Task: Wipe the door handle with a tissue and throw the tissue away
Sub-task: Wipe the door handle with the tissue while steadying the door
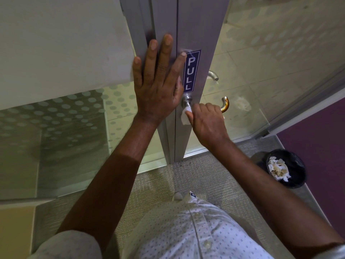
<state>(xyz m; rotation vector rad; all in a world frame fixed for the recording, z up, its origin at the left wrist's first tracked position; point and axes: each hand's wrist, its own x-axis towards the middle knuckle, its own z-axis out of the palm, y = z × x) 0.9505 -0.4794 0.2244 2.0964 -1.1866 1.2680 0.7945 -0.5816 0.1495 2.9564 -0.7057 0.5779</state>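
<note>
A metal lever door handle [187, 101] sticks out of a grey door frame, just below a blue PULL sticker [191, 71]. My right hand [207, 121] is wrapped around the handle's lever with a white tissue [185, 116] pressed against it; part of the tissue pokes out by my thumb. The handle's curved far end [225, 104] shows beyond my knuckles. My left hand [158, 83] lies flat on the door frame, fingers spread, holding nothing.
A black waste bin [285, 168] with crumpled tissues inside stands on the carpet at lower right, beside a purple wall [317, 143]. Frosted dotted glass panels [74, 116] flank the door. A second handle [213, 74] shows through the glass.
</note>
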